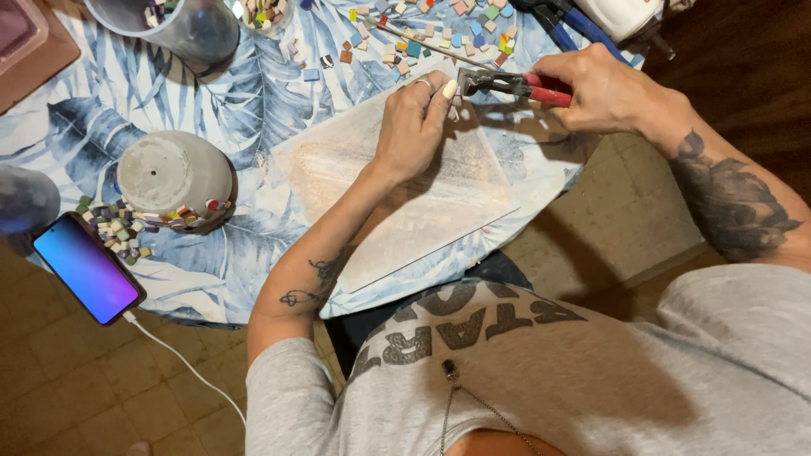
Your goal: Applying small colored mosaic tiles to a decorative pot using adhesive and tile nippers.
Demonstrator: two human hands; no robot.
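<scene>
Right hand [604, 89] clenched round the red handles of the nippers [507, 84], wrist cocked, forearm running back across the bench [253, 110] edge. Left hand [414, 122] pinches a tiny tile piece [454, 103] at the metal jaws, fingers curled, forearm stretched straight. All of this sits over the far corner of the pale board [397, 194]. Loose coloured tiles [422, 38] lie beyond the board; an upturned grey pot [173, 173] stands left of it.

The board [397, 181] lies open below the hands. Pot [173, 177] and phone [88, 268] block the left; tiles [422, 38] crowd the far edge.
</scene>
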